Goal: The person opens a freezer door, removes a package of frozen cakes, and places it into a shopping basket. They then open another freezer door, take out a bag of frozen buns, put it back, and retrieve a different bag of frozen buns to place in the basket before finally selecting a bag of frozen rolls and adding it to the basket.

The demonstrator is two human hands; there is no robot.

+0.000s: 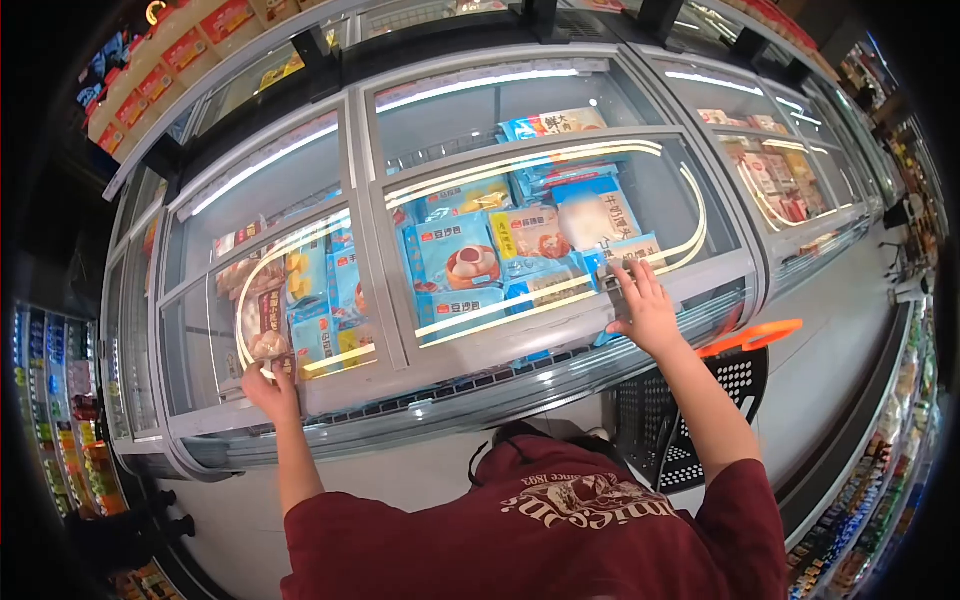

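Note:
My right hand (pixel 645 308) lies with fingers stretched out at the front edge of the middle glass lid (pixel 690 215), touching it beside a small dark handle (pixel 608 281). Under that lid are blue bags of frozen buns (pixel 458 252) and a bag with a white panel (pixel 590 218). Further left, my left hand (pixel 270 392) is closed at the front edge of the left glass lid (pixel 190 340). Something small and white shows at its fingers, too small to make out. Below that lid lie more frozen food bags (pixel 308 275).
A black shopping basket (pixel 715 395) with an orange handle (pixel 752 337) stands on the floor at right. More freezer bays (pixel 790 180) continue to the right. Stocked shelves (pixel 870 470) line the right side, others (pixel 60 400) the left. Boxes (pixel 185 55) stand above the freezer.

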